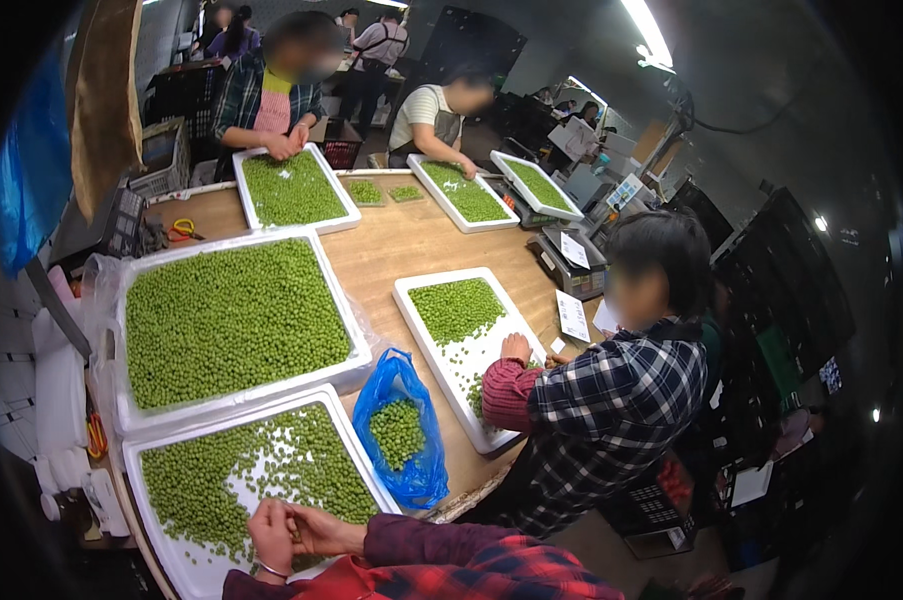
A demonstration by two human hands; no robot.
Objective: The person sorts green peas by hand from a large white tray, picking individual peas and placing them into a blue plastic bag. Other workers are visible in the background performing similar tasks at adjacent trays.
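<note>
Both my hands are together over the near edge of a white foam tray (333,405) of green peas (196,470). My left hand (269,538), with a bangle at its wrist, has its fingers drawn in. Against it, my right hand (323,532) reaches in from a purple sleeve, fingers curled and closed. Whatever lies between the fingertips is too small or hidden to make out. The peas lie thick at the tray's left and looser across its middle, where white bottom shows. To the right of this tray stands an open blue plastic bag (439,465) with peas inside.
A larger tray (121,365) heaped with peas adjoins mine. Across the wooden table (381,250), co-workers sort peas in other trays (491,440). Scales (571,262) stand at the right. Yellow-handled scissors (183,230) and orange-handled scissors (96,437) lie by the left edge.
</note>
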